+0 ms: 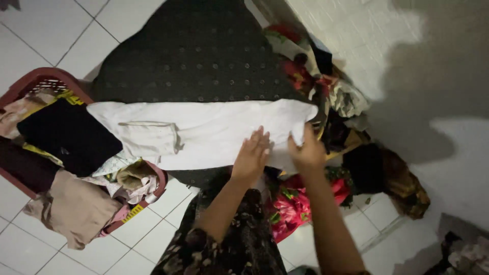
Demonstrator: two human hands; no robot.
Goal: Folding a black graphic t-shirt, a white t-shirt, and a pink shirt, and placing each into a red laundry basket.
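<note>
Now, left hand (pixel 252 153): flat and open, pressing the white garment (pixel 204 132)
Right hand (pixel 307 150): fingers closed, pinching the garment's right edge
Garment: spread across the dark studded mat (pixel 193 56), beside the red laundry basket (pixel 35 79)
Risk: cloth may bunch or slide toward the clothes pile (pixel 326 91) if pulled unevenly

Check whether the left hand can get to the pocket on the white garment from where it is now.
Probably yes. The left hand lies flat on the white garment, and the pocket sits further along the same cloth toward the red laundry basket. Nothing lies on the fabric between them.
</note>
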